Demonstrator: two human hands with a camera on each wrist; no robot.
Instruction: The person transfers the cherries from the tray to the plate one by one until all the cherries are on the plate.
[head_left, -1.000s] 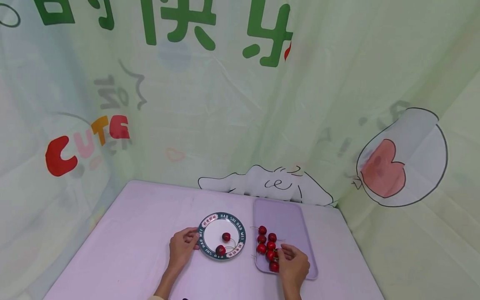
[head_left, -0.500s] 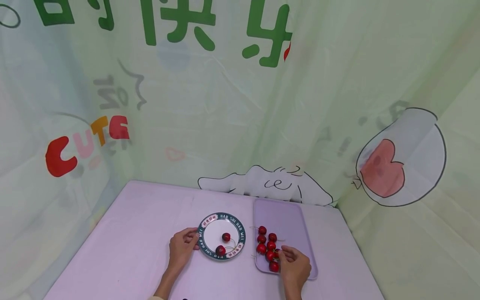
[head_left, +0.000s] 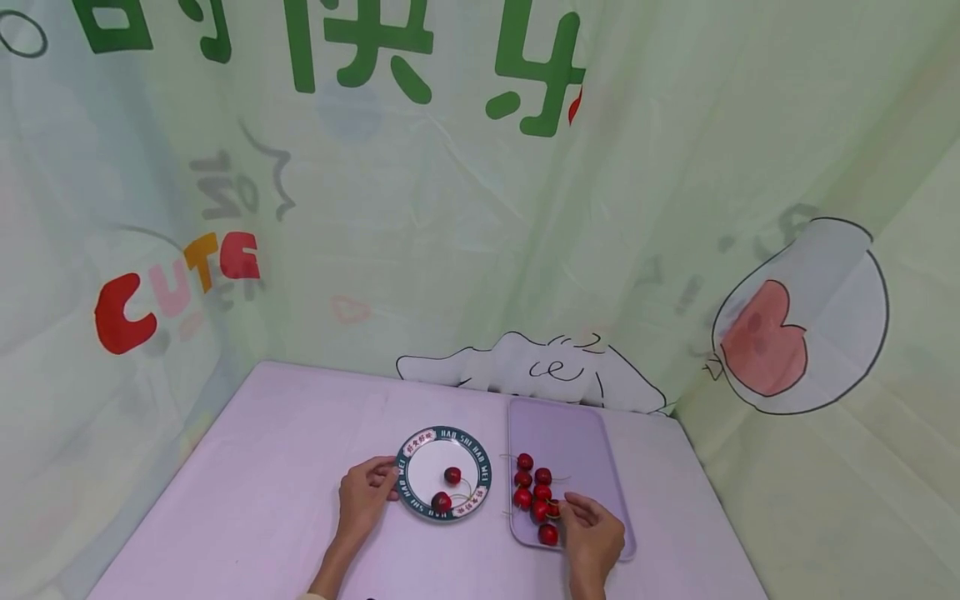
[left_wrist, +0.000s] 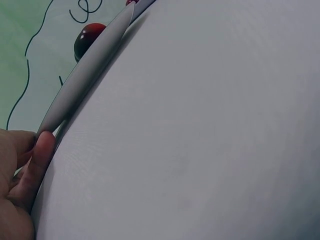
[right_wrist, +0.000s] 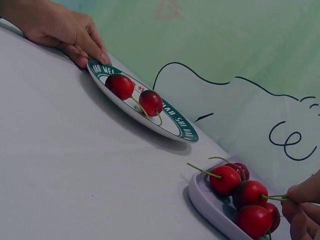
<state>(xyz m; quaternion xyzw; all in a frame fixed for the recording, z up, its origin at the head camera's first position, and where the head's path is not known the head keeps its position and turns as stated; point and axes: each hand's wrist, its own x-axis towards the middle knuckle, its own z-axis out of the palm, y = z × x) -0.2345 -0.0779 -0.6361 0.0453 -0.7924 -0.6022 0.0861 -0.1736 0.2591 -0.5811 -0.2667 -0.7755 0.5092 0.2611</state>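
My left hand [head_left: 363,496] pinches the left rim of a white plate [head_left: 426,482] with a dark green lettered border. Two red cherries, a far one [head_left: 452,475] and a near one [head_left: 442,502], lie on it with their thin stems. On the right, my right hand [head_left: 594,533] is over the near part of a lilac tray [head_left: 562,429]. Its thumb and fingertips pinch green stem ends in the right wrist view, leading to a red cherry [right_wrist: 250,194] among several others in the tray. The left wrist view shows thumb and fingers at the plate's edge [left_wrist: 90,75].
The table [head_left: 285,450] has a pale pinkish-lilac cover. Plate and tray stand side by side with a narrow gap. A printed curtain [head_left: 450,233] hangs behind the table's far edge. A small dark object [head_left: 371,598] shows at the bottom edge.
My right hand has shifted slightly to the right, and cherries beside it have moved a little in the tray. My left hand and the plate stay put.
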